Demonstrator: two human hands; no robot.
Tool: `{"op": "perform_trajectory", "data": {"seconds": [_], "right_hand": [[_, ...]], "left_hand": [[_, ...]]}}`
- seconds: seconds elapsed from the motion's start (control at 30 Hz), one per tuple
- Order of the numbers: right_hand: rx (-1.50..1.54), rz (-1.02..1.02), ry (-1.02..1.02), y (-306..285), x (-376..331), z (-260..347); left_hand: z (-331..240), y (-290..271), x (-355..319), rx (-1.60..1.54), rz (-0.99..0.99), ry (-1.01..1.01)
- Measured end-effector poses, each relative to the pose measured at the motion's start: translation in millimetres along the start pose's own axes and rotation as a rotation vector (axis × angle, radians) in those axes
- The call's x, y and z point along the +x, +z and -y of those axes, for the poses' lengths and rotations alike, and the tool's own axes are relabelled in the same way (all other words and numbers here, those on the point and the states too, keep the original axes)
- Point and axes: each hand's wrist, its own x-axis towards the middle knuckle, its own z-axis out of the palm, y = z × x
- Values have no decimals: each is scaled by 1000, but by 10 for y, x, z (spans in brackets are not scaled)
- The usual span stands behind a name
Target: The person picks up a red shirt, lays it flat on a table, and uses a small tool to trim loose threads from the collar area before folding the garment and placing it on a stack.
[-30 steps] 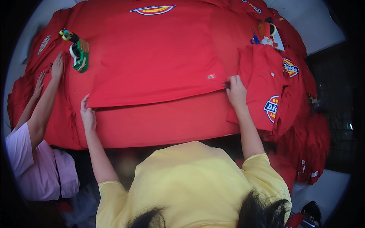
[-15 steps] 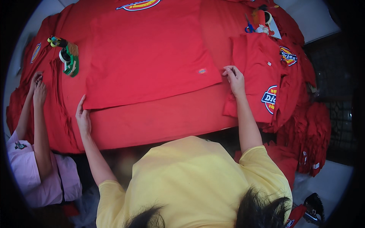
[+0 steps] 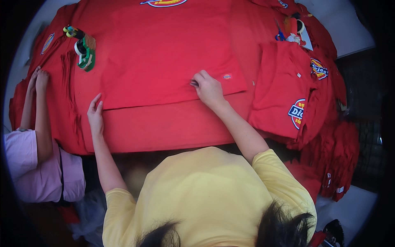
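Observation:
A red T-shirt (image 3: pixel 164 61) lies spread flat on the red-covered table in front of me, its hem toward me. Beside the hem's left corner is my left hand (image 3: pixel 96 117), with fingers stretched and apart and the fingertips at the cloth edge. My right hand (image 3: pixel 209 89) is over the hem, left of a small sewn label (image 3: pixel 227 76). Its fingers are closed on a small dark object (image 3: pixel 194 83), mostly hidden, whose kind I cannot make out. A round printed logo (image 3: pixel 164 2) shows at the shirt's far end.
A green tape dispenser (image 3: pixel 86 53) stands to the left. Folded red shirts (image 3: pixel 275 82) with logos are stacked on the right; blue-handled scissors (image 3: pixel 280 36) and a tape roll (image 3: pixel 301 27) lie beyond them. At far left, a co-worker's hands (image 3: pixel 40 80) rest by more red garments.
My right hand has moved left from the shirt's right corner to the hem, past the label. My left hand stays by the left corner. The whole view has shifted slightly.

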Motion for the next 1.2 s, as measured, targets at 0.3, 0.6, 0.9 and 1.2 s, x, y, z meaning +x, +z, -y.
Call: {"op": "perform_trajectory", "data": {"seconds": [0.3,0.6,0.9,1.2], "right_hand": [[-81,1311,348,-1504,-751,-116],[-22,-139,542,-1073,-429,-1099],[793,337,233,-2214,-1165,-1046],[922,-357,44,-2662,696,-744]], "left_hand": [[58,2,-2,-43,-125,10],[-63,-30,305,-160,-140,-296],[-1161,-298,-904,-275,234,-56],[-2528,407,469,-283,218,483]]}}
